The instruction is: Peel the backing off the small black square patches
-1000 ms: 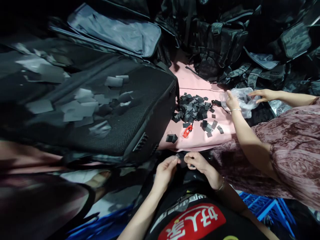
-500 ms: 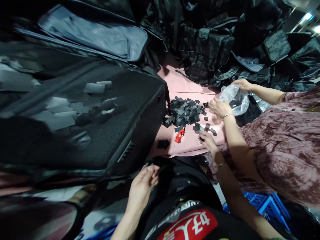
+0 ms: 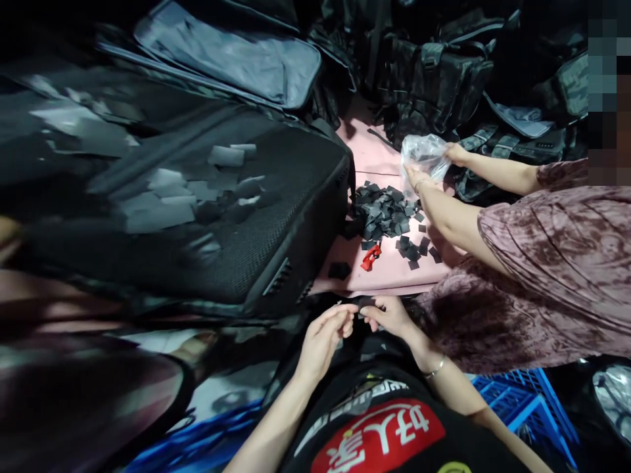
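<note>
Squares of thin dark material (image 3: 384, 211) lie in a loose heap on the pink cloth (image 3: 382, 281), just beyond your lap, where they seem placed for easy reach. You have one small dark piece (image 3: 365, 303) up between your hands, above the black clothing on your lap. Your right hand (image 3: 384, 316) pinches it narrowly between thumb and fingers, probably because something so small and flat leaves no room for a fuller grasp. Your left hand (image 3: 328, 332) is narrow too, its fingertips at the piece's left edge; whether they grip it is too small to tell. Bringing both sets of fingertips so close likely steadies the piece for fine handling. A small red object (image 3: 371, 257) lies between you and the heap, just beside the nearest squares. On your left, the large black bag (image 3: 296, 190) serves as a resting surface for paler grey pieces (image 3: 167, 207), apart from the dark heap, perhaps to keep the two from mixing. On your right, a co-worker's two hands hold a clear plastic bag (image 3: 419, 152) beside the heap's far edge, seemingly spread to keep it in shape.
</note>
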Tool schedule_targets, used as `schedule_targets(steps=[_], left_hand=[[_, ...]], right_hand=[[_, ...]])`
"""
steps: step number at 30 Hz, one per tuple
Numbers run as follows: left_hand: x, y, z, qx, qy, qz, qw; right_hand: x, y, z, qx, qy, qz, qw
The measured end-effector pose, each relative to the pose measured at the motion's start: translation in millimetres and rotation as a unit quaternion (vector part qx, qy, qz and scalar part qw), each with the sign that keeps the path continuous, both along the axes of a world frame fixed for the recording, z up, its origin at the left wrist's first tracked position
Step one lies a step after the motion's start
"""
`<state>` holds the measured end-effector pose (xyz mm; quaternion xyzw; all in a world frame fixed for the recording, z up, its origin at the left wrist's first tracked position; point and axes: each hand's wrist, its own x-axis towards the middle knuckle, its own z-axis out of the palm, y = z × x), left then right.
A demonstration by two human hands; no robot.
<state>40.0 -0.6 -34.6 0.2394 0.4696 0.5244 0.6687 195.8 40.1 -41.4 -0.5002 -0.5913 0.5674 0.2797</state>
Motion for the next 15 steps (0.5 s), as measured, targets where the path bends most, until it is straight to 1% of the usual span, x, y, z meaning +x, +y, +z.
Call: schedule_targets(steps=[2, 4, 5, 8, 11, 13, 15], left_hand=[[0, 1, 0.0, 0.007, 0.039, -0.006, 0.999], [1, 2, 0.3, 0.006, 0.067, -0.009, 0.998], [2, 2, 0.3, 0.001, 0.067, -0.005, 0.998], [10, -1, -0.5, -0.022, 0.032, 0.026, 0.999], [18, -2, -2.4, -0.036, -0.014, 0.048, 0.998], [17, 1, -4.1, -0.040, -0.038, 0.083, 0.995], [9, 7, -5.5, -0.040, -0.044, 0.134, 0.989]], right_hand=[[-1, -2, 4.4, 0.002, 0.001, 0.017, 1.000], [-2, -2, 6.7, -0.022, 0.012, 0.026, 0.999], [-2, -2, 6.9, -0.035, 0.016, 0.028, 0.999], [0, -1, 5.5, -0.043, 0.028, 0.038, 0.998], [1, -3, 5.6, -0.054, 0.064, 0.052, 0.995], [4, -7, 8.0, -0.065, 0.084, 0.056, 0.993], [9, -12, 11.2, -0.066, 0.084, 0.044, 0.993]])
